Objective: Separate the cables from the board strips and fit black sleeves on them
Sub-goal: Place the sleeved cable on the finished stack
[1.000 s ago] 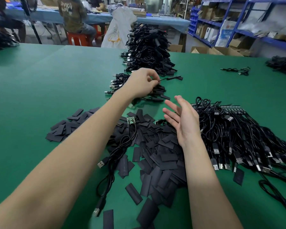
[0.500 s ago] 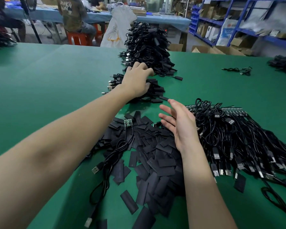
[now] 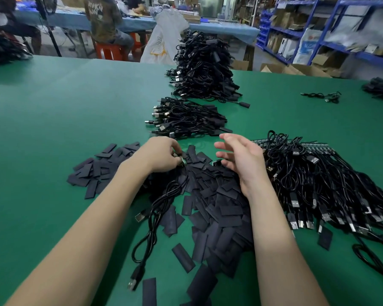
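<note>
A heap of flat black sleeves covers the green table in front of me. My left hand pinches the small green board end of a loose black cable that trails back over the sleeves to its USB plugs. My right hand hovers open just right of it, fingers spread, holding nothing. To the right lies a big bundle of cables on board strips. Beyond my hands sits a small stack of sleeved cables.
A tall heap of finished cables stands farther back. One stray cable lies at the far right, with another dark pile at the edge. A seated person is at a blue table behind, and blue shelving is at right.
My left hand left the sleeved cable on the small stack and came back toward me. It now pinches the board end of the loose cable. My right hand stayed open.
</note>
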Available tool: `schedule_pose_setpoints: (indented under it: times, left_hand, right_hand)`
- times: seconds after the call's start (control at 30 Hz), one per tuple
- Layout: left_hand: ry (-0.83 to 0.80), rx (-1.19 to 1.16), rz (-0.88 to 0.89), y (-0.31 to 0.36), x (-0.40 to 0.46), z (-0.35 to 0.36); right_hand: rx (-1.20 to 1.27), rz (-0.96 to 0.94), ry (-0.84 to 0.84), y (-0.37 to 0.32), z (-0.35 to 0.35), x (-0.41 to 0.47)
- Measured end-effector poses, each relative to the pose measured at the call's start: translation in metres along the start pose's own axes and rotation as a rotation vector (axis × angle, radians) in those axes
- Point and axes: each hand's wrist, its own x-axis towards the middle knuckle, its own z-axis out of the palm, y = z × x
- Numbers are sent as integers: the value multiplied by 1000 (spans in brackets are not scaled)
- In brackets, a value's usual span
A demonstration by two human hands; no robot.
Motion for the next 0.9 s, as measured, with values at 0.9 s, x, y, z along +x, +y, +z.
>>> schedule_pose_setpoints:
  times: [0.9]
  left_hand:
    - [-360, -1427, -73, 17, -9, 0]
  right_hand:
    - [174, 283, -273, -5, 9, -4]
